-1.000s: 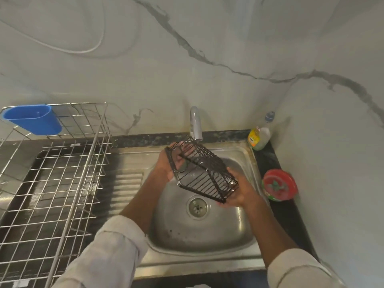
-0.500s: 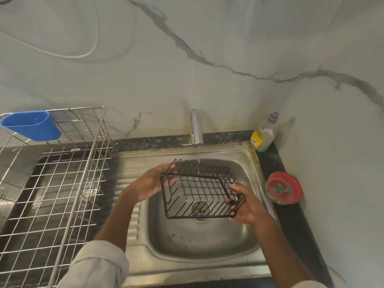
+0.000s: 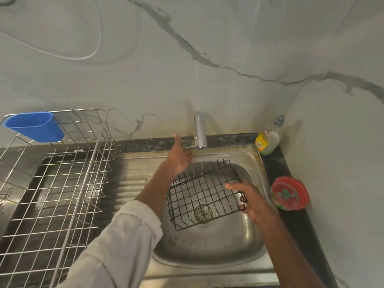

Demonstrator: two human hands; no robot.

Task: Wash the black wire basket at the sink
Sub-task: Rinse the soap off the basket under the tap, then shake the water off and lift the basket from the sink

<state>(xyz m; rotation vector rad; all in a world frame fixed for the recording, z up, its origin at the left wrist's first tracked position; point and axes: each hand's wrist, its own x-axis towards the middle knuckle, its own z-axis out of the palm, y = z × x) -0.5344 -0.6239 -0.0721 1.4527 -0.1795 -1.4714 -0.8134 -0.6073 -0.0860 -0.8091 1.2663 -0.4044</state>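
Over the sink bowl [image 3: 209,252], your right hand [image 3: 252,201] has the black wire basket [image 3: 202,194] by its right-hand edge, fingers curled round the rim wire with the thumb lying across the top. It's tipped so the open grid faces up toward you and hangs above the drain [image 3: 202,213], not resting on the bottom as far as I can tell. Makes sense: a thin stream from the tap [image 3: 200,129] comes down right through the upper part of the grid, so holding it there lets water run through the wires and straight down the hole.

Your left hand [image 3: 179,157] is off the basket, fingers loosely spread and thumb up, holding nothing. It's right by the small lever at the base of the tap, so my guess is you're going for the flow, either more water or shutting it off. Can't tell if a fingertip is actually touching the lever.

One-handed grip on a corner of a wet wire thing is a bit sketchy, it could swing or slip, so I'd keep it low over the bowl.

The dish soap bottle [image 3: 269,138] sits in the back corner on the dark surface [image 3: 295,223], with a red and green round scrub-pad tub [image 3: 289,193] nearer you, both within reach of your right side. The steel drying rack [image 3: 54,190] with its blue cutlery cup [image 3: 35,126] is on the left over the drainboard, the obvious landing spot once the basket's rinsed.
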